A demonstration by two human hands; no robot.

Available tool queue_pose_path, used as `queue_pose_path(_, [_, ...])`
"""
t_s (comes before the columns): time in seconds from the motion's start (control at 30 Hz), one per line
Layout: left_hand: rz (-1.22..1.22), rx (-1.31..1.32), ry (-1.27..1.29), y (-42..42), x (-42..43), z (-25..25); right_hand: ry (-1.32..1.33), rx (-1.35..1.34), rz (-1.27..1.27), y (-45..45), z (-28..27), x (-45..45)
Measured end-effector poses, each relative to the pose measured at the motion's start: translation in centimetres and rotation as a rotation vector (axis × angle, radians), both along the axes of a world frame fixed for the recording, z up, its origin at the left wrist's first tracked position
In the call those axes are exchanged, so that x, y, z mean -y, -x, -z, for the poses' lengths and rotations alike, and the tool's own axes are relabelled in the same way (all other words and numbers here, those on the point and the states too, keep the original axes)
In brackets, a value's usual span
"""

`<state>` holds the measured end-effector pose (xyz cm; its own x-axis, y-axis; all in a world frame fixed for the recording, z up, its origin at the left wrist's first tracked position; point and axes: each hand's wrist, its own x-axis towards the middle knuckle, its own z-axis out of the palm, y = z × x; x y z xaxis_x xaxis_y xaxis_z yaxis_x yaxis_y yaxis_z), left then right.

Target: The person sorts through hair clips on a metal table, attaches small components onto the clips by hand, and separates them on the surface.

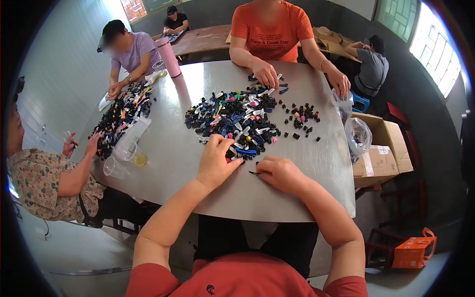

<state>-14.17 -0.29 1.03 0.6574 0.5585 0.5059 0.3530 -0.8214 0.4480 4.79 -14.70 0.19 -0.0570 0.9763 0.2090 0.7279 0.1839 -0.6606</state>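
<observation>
A mixed pile of hair clips (232, 116) lies on the metal table in front of me, with black, blue and white snap clips and small claw clips among them. My left hand (213, 162) rests at the near edge of this pile, thumb and fingers apart around some clips. A bright blue clip (246, 152) lies just beyond its thumb. To the right, my right hand (283, 174) is closed, pinching a thin black hair clip (254, 173) that pokes out to the left above the bare tabletop. The fingertips are partly hidden.
Small black claw clips (302, 116) are scattered right of the pile. Across the table, a person in orange (269, 37) handles clips and a plastic bag (341, 104). Two people sit at left by another pile (123, 111), plastic cups (114, 168) and a pink tumbler (168, 57). A cardboard box (381, 161) stands right.
</observation>
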Motion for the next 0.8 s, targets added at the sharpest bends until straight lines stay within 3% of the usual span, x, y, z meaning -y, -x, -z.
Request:
queue_pose_path(0.17, [0.149,-0.047,-0.009,-2.4,-0.6,1.3,0.022,0.241,0.14,0.0,1.0,-1.0])
queue_pose_path(0.27, [0.15,-0.042,-0.065,-4.9,0.3,2.0,-0.044,0.35,0.336,-3.4,1.8,-1.5])
queue_pose_path(0.33, [0.12,-0.038,-0.013,-6.6,1.1,2.0,0.053,0.398,0.555,-5.3,1.7,-1.5])
queue_pose_path(0.43, [0.148,-0.049,-0.011,-8.7,1.9,1.9,0.053,0.351,0.686,-7.3,1.7,-1.0])
queue_pose_path(0.67, [0.143,-0.101,-0.014,-9.3,2.7,1.5,-0.104,0.173,0.695,-7.0,0.3,0.3])
queue_pose_path(0.8, [0.205,-0.169,0.108,-8.8,1.9,1.4,-0.118,0.236,0.878,-9.1,-2.9,3.0])
